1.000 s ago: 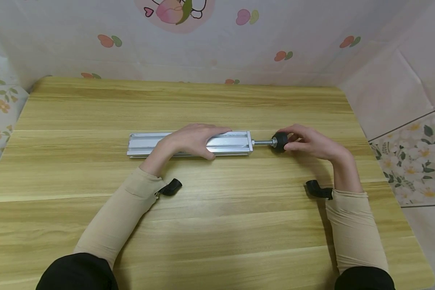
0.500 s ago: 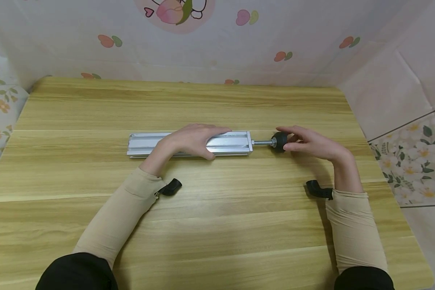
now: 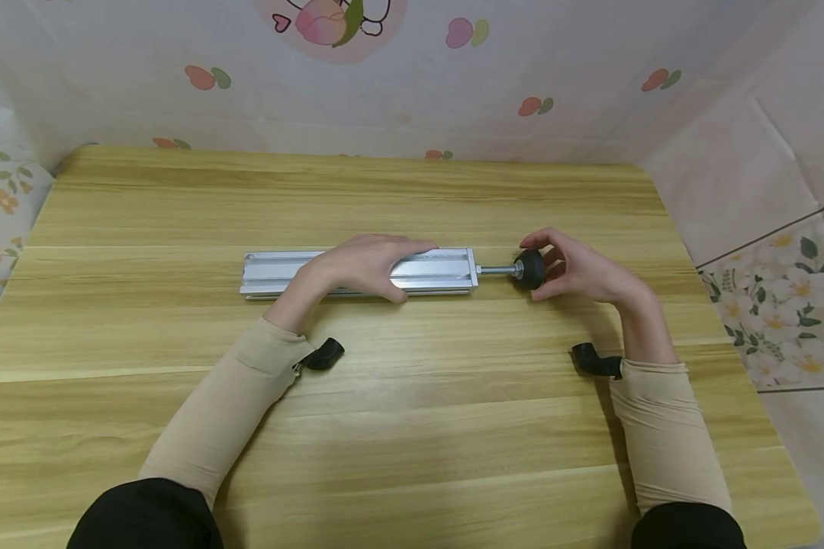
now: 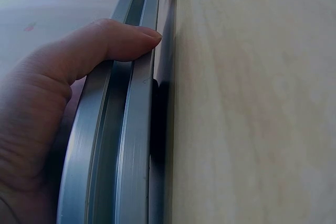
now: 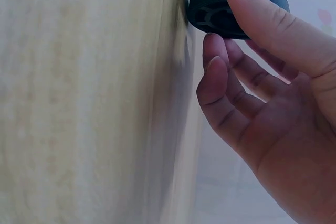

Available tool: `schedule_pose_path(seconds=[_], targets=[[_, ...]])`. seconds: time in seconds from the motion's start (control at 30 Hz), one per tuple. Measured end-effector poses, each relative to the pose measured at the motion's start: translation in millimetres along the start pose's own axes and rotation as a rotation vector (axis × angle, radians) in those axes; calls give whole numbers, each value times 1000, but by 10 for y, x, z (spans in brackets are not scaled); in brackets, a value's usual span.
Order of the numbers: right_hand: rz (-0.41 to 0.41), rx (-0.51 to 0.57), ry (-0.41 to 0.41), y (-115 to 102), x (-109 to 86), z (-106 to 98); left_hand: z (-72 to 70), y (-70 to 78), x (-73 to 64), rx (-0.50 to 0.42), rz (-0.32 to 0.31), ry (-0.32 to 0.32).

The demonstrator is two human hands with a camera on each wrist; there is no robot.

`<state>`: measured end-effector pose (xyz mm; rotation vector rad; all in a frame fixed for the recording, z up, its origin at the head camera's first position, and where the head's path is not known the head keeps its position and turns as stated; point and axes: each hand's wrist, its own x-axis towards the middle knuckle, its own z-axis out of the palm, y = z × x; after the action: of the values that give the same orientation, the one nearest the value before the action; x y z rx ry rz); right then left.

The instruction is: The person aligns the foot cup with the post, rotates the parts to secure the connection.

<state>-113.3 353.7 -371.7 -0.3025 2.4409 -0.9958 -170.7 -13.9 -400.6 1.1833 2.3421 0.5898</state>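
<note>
A silver slotted aluminium profile lies lengthwise across the table. From its right end sticks a threaded rod with a black round levelling foot on the tip. My left hand grips the profile near its middle, and in the left wrist view the thumb lies over the slotted side. At the right, my right hand holds the foot by its rim between thumb and fingers. The right wrist view shows the foot's dark underside, with the other fingers curled below it.
The wood-grain table runs back to a patterned cloth wall. On the right hangs a floral cloth. Small black wrist-camera mounts stick out from the left sleeve and the right sleeve.
My right hand has moved slightly left, and its fingers have shifted round the foot's rim, the thumb now lower. The left hand and the profile have stayed where they were.
</note>
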Motion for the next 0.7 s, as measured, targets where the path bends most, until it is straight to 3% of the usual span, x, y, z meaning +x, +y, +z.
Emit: schedule_pose_path(seconds=[0.33, 0.7], targets=[[-21, -19, 46, 16, -3, -7, 7, -19, 6, -1, -1, 2], [-7, -104, 16, 49, -71, -62, 4, -10, 6, 4, 7, 7]])
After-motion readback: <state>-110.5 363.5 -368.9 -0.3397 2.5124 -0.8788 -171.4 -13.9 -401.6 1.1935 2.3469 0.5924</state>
